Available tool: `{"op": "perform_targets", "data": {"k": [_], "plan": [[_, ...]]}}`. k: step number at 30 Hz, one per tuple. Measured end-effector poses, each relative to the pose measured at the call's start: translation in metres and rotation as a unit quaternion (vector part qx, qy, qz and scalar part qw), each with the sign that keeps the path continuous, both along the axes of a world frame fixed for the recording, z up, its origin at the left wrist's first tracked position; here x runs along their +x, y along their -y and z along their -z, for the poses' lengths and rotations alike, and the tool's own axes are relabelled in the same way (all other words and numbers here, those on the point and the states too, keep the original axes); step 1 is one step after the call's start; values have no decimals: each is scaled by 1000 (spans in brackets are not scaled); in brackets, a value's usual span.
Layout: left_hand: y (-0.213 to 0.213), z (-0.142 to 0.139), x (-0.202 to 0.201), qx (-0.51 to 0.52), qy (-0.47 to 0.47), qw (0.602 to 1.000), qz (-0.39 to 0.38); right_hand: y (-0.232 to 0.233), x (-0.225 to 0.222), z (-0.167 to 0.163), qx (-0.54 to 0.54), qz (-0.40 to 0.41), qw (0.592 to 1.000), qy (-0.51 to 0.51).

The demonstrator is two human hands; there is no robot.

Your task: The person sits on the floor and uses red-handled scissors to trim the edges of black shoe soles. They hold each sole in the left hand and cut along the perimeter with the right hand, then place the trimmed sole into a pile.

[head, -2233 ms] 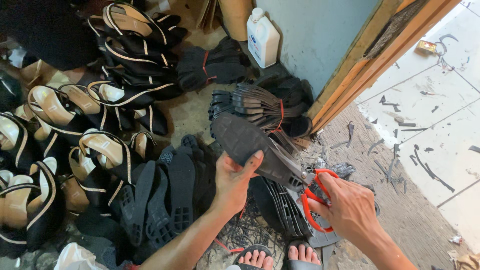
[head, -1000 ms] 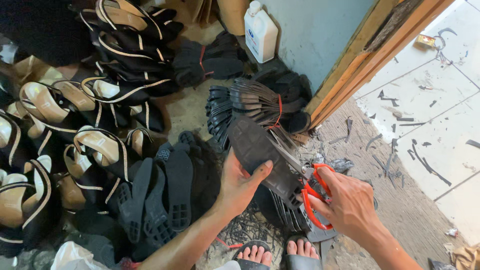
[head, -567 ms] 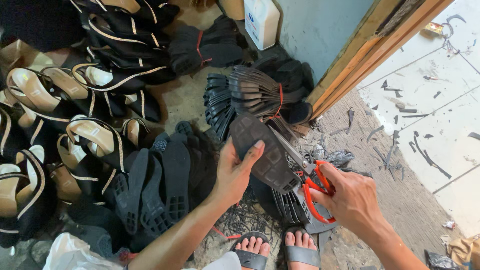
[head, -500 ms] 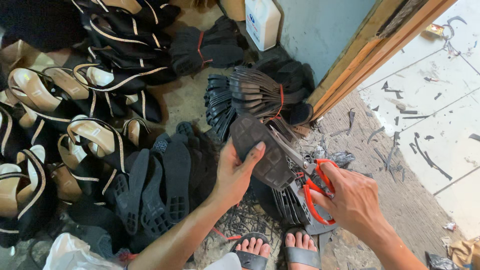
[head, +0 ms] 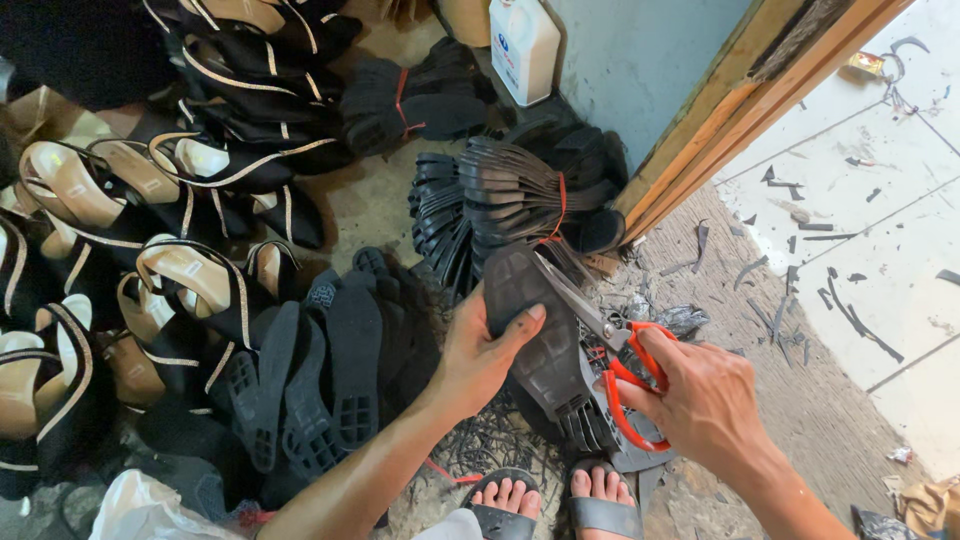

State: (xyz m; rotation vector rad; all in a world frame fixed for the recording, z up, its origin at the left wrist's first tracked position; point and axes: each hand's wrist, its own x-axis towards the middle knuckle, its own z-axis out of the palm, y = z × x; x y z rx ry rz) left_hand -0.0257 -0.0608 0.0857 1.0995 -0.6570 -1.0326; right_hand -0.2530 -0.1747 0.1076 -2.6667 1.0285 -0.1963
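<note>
Left hand (head: 478, 352) pinching black sole (head: 540, 330); right hand (head: 700, 400) closed on orange scissors (head: 610, 345), blades at sole's edge.

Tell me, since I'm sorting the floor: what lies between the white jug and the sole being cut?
In the head view, tied bundles of black soles lie between the white jug and the held sole.

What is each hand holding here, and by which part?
The left hand grips a black shoe sole by its left edge, thumb across its face. The right hand holds orange-handled scissors by the handle loops.
</note>
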Motion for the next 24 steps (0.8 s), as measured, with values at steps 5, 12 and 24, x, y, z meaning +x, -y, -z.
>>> {"op": "perform_targets", "data": {"k": [5, 12, 24], "plan": [[1, 4, 1, 40, -68, 997, -3, 1, -5, 11, 60, 30, 998, 7], [5, 3, 12, -46, -226, 970, -73, 6, -4, 21, 501, 103, 834, 207], [-8, -8, -18, -44, -5, 990, 133, -9, 4, 16, 485, 159, 819, 261]]}}
